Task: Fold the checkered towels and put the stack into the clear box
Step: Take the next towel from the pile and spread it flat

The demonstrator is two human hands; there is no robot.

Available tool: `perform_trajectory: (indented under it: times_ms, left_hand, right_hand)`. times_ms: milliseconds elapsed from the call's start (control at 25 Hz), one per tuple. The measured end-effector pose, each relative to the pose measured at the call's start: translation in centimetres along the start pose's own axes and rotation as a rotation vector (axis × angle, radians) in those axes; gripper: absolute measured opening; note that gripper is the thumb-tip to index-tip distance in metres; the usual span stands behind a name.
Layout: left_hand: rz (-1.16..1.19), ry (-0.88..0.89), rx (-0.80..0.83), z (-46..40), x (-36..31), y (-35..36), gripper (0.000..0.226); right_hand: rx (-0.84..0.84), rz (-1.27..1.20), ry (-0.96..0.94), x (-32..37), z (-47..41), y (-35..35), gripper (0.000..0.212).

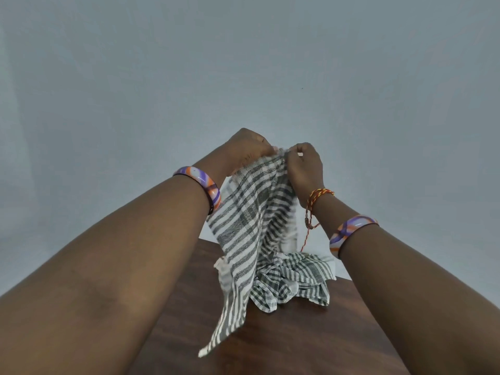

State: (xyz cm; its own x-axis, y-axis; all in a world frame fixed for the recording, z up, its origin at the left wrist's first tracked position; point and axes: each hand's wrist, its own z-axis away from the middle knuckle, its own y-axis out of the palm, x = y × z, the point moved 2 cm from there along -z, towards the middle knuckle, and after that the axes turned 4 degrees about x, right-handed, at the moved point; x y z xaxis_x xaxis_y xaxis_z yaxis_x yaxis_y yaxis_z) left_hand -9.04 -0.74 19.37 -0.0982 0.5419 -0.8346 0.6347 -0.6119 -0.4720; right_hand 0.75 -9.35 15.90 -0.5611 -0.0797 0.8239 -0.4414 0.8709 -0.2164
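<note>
A grey-and-white checkered towel [243, 234] hangs in the air above the table, its lower corner trailing down toward me. My left hand [244, 147] and my right hand [304, 166] are close together at its top edge, both pinching the cloth. Behind the hanging towel, a crumpled checkered towel [295, 282] lies in a heap on the dark wooden table [284, 342]. A clear box [331, 262] seems to stand behind the heap, mostly hidden; only a pale translucent edge shows.
A plain pale grey wall [243, 63] fills the upper half of the view. My forearms, with striped bangles at the wrists, cover the table's left and right sides. A red thread hangs from my right wrist.
</note>
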Motion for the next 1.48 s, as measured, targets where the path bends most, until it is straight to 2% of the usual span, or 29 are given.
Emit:
perform_trajectory:
  times_ms: [80, 200, 280, 360, 400, 480, 560, 640, 680, 760, 800, 840, 920, 960, 1040, 1120, 1200, 1240, 1320, 1400, 1440, 1480]
  left_hand:
    - [0.013, 0.02, -0.127, -0.4, 0.5, -0.6, 0.016]
    - [-0.071, 0.106, -0.164, -0.2, 1.3, -1.3, 0.019]
    - [-0.345, 0.14, 0.051, 0.5, 2.1, -1.3, 0.027]
    - [-0.641, 0.036, 0.37, 0.9, 4.1, -0.8, 0.04]
    - [-0.72, -0.045, 0.444, 1.0, 5.2, -0.7, 0.044]
    - [-0.802, -0.123, 0.396, 0.6, 7.0, -0.9, 0.043]
    - [-0.861, -0.143, 0.215, 0.4, 8.1, -1.3, 0.043]
    - [-0.748, -0.253, 0.063, 0.3, 9.4, -1.6, 0.04]
    - [-0.605, -0.372, 0.077, 0.7, 10.3, -1.4, 0.037]
    - [-0.278, -0.584, 0.24, 1.8, 11.9, -0.1, 0.034]
    - [-0.117, -0.598, 0.286, 2.0, 12.2, 0.6, 0.029]
    - [0.031, -0.551, 0.257, 1.5, 12.6, 1.1, 0.02]
    - [0.314, -0.372, 0.016, 0.2, 12.4, 1.2, 0.016]
    - [0.42, -0.271, -0.118, -0.6, 12.4, 1.1, 0.013]
    - [0.477, -0.148, -0.252, -0.9, 12.3, 1.2, 0.01]
    - [0.592, -0.137, -0.31, -0.3, 12.9, 1.5, 0.025]
    - [0.861, -0.206, -0.351, 1.0, 13.5, 1.9, 0.025]
    - [0.904, -0.26, -0.368, 1.9, 13.7, 2.1, 0.021]
    - [0.801, -0.315, -0.363, 4.1, 14.3, 2.5, 0.017]
    - [0.734, -0.333, -0.251, 7.1, 14.7, 3.3, 0.012]
    - [0.597, -0.341, -0.153, 9.0, 15.0, 3.6, 0.005]
    - [0.357, -0.366, -0.015, 10.6, 15.3, 4.0, 0.01]
  right_hand:
    - [0.089, 0.103, -0.041, 0.5, 0.4, -0.1, 0.019]
    - [0.192, 0.612, -0.12, -0.3, 0.7, -0.9, 0.021]
    - [0.179, 0.839, 0.012, -1.7, 0.5, -2.4, 0.016]
    - [0.191, 0.986, 0.185, -3.5, 1.0, -4.0, 0.017]
    - [0.197, 1.043, 0.246, -4.6, 1.4, -4.6, 0.02]
    - [0.175, 1.136, 0.32, -6.6, 2.4, -6.2, 0.021]
    - [0.14, 1.187, 0.384, -8.6, 3.5, -8.2, 0.019]
    - [0.153, 1.139, 0.511, -10.1, 4.2, -10.2, 0.022]
    - [0.205, 1.009, 0.602, -10.9, 4.3, -10.7, 0.028]
    - [0.337, 0.456, 0.813, -12.1, 4.5, -10.4, 0.036]
    - [0.332, 0.139, 0.896, -12.2, 4.4, -9.7, 0.037]
    - [0.278, -0.117, 0.917, -12.1, 4.1, -8.8, 0.037]
    - [0.128, -0.501, 0.791, -11.3, 2.6, -7.2, 0.034]
    - [0.068, -0.653, 0.694, -10.9, 2.0, -6.5, 0.035]
    - [-0.031, -0.806, 0.582, -10.2, 1.8, -6.0, 0.036]
    - [-0.105, -0.737, 0.577, -10.7, 2.7, -6.7, 0.037]
    - [-0.149, -0.561, 0.634, -11.7, 4.5, -7.8, 0.037]
    - [-0.16, -0.451, 0.665, -12.5, 5.5, -8.6, 0.036]
    - [-0.14, -0.2, 0.71, -13.9, 7.6, -10.4, 0.029]
    - [-0.063, 0.069, 0.753, -16.1, 9.7, -12.6, 0.027]
    - [-0.013, 0.181, 0.78, -16.5, 11.4, -13.4, 0.032]
    - [0.033, 0.297, 0.799, -16.4, 13.1, -13.9, 0.036]
